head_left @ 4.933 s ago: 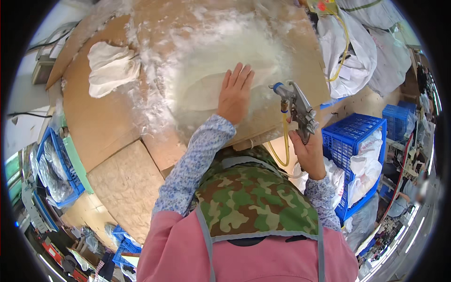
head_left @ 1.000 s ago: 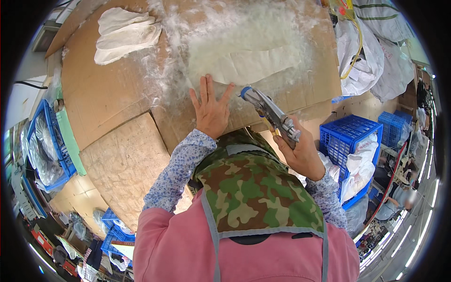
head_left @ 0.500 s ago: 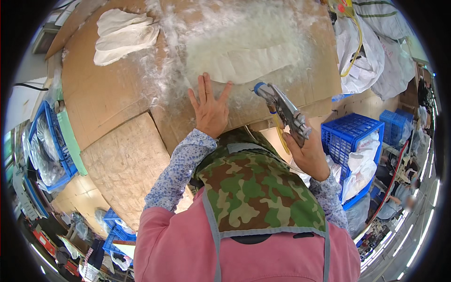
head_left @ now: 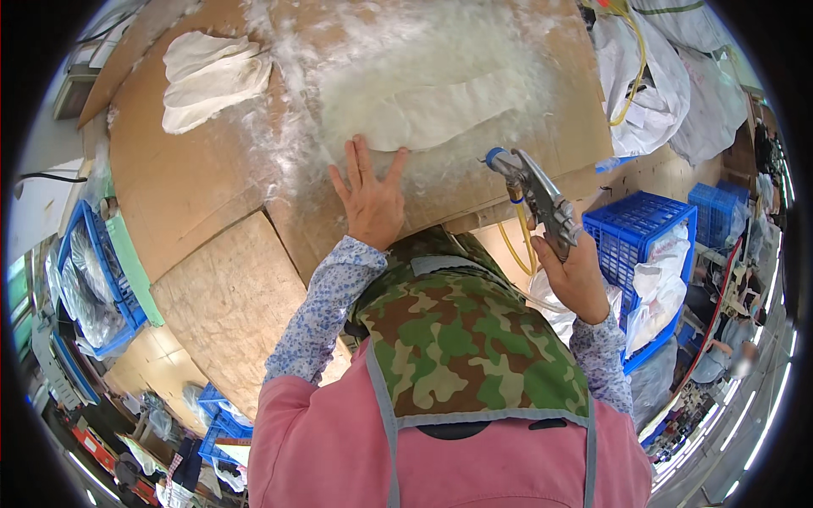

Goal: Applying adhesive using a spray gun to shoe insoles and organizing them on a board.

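Note:
My left hand (head_left: pixel 373 200) lies spread on the cardboard, its fingertips at the near edge of a long white cut fabric piece (head_left: pixel 453 110). That piece lies flat in a patch whitened by spray residue. In my right hand (head_left: pixel 578 275) is a metal spray gun (head_left: pixel 542 199) with a blue-ringed nozzle, pointing up and left toward the fabric. My fingers wrap its grip; the trigger fingers are partly hidden. A yellow hose (head_left: pixel 525 245) hangs below the gun. At the far left a stack of similar white fabric pieces (head_left: pixel 212 80) rests on the cardboard.
The cardboard-covered table (head_left: pixel 190 190) is streaked with white fibrous residue. Right of me stands a blue plastic crate (head_left: pixel 631 222) holding white material. White sacks (head_left: pixel 639 93) and another yellow hose (head_left: pixel 637 72) hang at the table's right end. A blue basket of plastic-wrapped items (head_left: pixel 93 275) is at left.
The spray gun in my right hand has moved right and slightly nearer, away from the fabric. My left hand remains at the fabric's near edge; the whole view has shifted slightly.

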`<state>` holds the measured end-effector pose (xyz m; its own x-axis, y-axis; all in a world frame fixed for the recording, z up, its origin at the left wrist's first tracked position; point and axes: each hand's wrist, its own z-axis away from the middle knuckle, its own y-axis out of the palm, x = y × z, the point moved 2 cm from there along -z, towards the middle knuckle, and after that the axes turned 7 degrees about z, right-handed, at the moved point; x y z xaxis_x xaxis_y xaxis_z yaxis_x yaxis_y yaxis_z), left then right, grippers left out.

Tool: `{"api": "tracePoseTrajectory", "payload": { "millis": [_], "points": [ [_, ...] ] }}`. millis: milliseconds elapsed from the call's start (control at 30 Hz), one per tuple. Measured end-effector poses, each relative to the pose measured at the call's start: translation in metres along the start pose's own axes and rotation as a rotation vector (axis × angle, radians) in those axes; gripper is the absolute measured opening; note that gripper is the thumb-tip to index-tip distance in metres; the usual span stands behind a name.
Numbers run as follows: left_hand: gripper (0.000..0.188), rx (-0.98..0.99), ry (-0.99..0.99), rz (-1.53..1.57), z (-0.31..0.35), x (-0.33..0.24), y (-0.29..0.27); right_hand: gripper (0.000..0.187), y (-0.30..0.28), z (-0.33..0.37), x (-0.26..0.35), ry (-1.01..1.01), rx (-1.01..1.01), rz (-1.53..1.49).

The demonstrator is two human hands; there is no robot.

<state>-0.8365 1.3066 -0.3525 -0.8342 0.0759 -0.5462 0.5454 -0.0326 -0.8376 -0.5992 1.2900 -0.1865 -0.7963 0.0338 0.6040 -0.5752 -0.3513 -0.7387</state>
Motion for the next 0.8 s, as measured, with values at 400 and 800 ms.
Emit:
{"api": "tracePoseTrajectory", "payload": {
  "millis": [400,800],
  "points": [
    [0.049,-0.193,-0.083,0.233,-0.015,0.013,-0.005,0.028,-0.02,0.0,-0.037,0.043,-0.131,0.022],
    [0.03,-0.27,-0.455,0.612,-0.063,0.031,-0.007,0.028,-0.053,-0.008,-0.086,0.152,-0.357,-0.438]
  ]
}}
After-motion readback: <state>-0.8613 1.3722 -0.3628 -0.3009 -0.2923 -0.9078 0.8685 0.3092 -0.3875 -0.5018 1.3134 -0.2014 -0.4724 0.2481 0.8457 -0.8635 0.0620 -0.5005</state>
